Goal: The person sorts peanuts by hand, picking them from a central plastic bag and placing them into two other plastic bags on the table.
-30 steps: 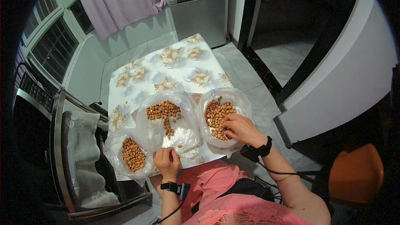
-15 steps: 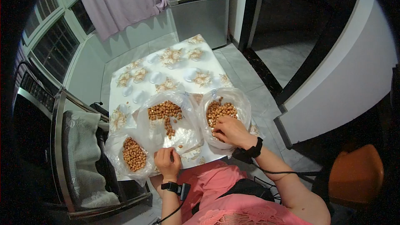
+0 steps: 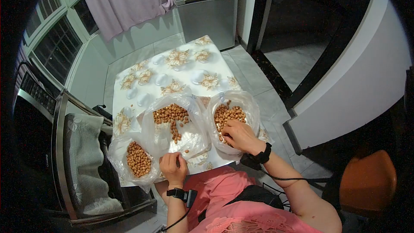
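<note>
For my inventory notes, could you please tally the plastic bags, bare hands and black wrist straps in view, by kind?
Translucent whitish plastic bags, left, middle and right, each holding small rounded brown nut-like pieces: 3
Bare hands, left and right: 2
Black wrist straps, left and right: 2
Total: 7

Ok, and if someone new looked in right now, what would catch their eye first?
Probably the three clear plastic bags of small brown nuts, side by side along the near edge of the flowered tablecloth. Next, the right hand in the rightmost bag, while the left hand sits between the other two. The orange chair stands out at lower right.
</note>
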`<action>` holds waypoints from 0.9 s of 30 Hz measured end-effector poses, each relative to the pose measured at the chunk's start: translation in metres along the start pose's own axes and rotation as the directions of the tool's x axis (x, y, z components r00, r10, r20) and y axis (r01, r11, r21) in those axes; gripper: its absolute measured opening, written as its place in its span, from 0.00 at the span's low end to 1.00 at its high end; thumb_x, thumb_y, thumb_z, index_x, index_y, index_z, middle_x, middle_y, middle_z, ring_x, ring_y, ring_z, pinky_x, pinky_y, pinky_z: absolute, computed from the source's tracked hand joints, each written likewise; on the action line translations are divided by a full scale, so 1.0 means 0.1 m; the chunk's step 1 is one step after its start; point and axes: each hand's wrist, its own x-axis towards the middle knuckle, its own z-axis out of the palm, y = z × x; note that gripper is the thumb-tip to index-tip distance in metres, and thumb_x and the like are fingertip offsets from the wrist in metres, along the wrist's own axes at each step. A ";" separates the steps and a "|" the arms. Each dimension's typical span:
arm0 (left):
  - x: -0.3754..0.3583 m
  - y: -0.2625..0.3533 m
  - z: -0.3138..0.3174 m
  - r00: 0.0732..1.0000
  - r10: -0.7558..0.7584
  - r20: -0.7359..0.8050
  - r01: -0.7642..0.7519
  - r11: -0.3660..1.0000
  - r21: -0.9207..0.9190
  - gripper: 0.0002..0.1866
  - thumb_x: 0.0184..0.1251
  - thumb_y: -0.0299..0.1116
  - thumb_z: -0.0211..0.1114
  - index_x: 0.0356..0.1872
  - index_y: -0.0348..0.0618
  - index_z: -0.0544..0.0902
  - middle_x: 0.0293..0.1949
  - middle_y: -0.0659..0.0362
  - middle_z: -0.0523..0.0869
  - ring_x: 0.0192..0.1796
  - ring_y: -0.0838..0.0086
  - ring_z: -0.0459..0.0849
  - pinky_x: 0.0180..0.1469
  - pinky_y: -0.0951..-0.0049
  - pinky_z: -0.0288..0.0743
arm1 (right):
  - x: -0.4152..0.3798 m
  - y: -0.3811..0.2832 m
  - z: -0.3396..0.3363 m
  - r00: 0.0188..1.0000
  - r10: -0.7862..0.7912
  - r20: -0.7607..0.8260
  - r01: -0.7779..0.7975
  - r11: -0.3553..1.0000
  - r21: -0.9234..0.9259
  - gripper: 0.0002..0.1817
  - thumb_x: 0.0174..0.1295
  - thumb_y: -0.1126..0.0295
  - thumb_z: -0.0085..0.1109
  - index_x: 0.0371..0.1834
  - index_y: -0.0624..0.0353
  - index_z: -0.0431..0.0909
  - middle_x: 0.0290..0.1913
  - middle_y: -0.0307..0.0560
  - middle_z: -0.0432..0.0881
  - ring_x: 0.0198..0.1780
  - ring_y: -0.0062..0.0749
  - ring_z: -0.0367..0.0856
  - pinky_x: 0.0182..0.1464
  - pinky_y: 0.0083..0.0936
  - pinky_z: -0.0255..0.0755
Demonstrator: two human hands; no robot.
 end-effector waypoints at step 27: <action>0.00 0.00 0.00 1.000 -0.001 -0.003 0.001 1.000 -0.006 0.04 0.54 0.23 0.66 0.31 0.43 0.82 0.28 0.56 0.81 0.33 0.58 0.81 0.41 0.59 0.72 | -0.14 0.12 -0.47 0.965 0.208 -0.158 -0.193 0.975 0.108 0.06 0.57 0.72 0.65 0.38 0.58 0.82 0.39 0.48 0.84 0.40 0.47 0.86 0.42 0.39 0.80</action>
